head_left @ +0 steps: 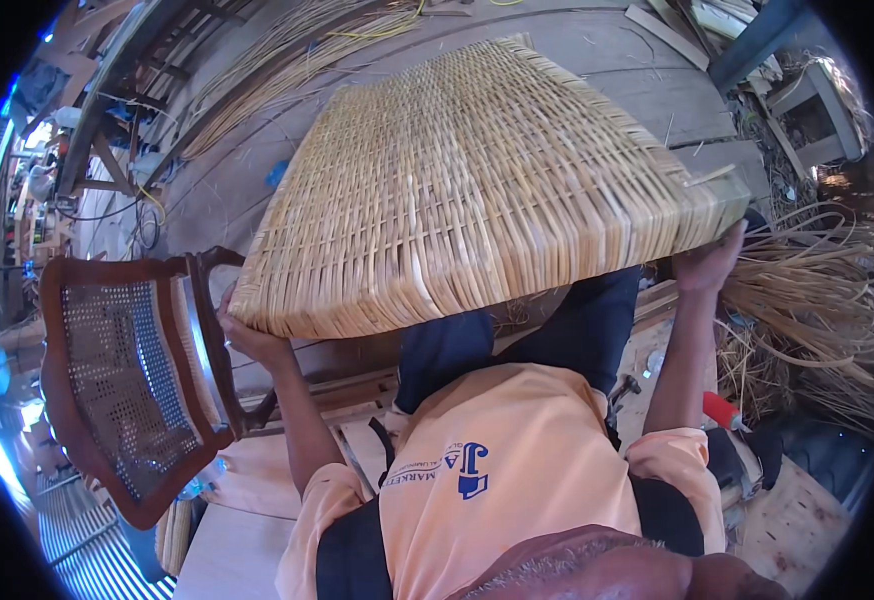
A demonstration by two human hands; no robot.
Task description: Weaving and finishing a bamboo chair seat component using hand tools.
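Woven cane panel (477, 185), pale yellow and roughly square, was held up in front of the person, tilted so its broad woven face looked toward the head camera and its thick wrapped edge ran along the bottom. It hung above the person's lap and dark blue trousers (517, 335), clear of the wooden floor (657, 90) behind it.

From the head view, the left hand (242, 330) gripped the panel's lower left corner, fingers closed around the edge. The right hand (707, 262) clasped the lower right corner the same way, its fingers curled up over the wrapped border. Both forearms rose from the lower part of the picture, out of peach-coloured short sleeves.

To the person's left stood a dark wooden chair (127, 380) with a caned back of fine open mesh, just beside the left forearm. On the right lay a loose heap of cane strands (807, 300), near the right hand. More long strands (287, 60) lay spread on the floor beyond the panel, toward the upper left.
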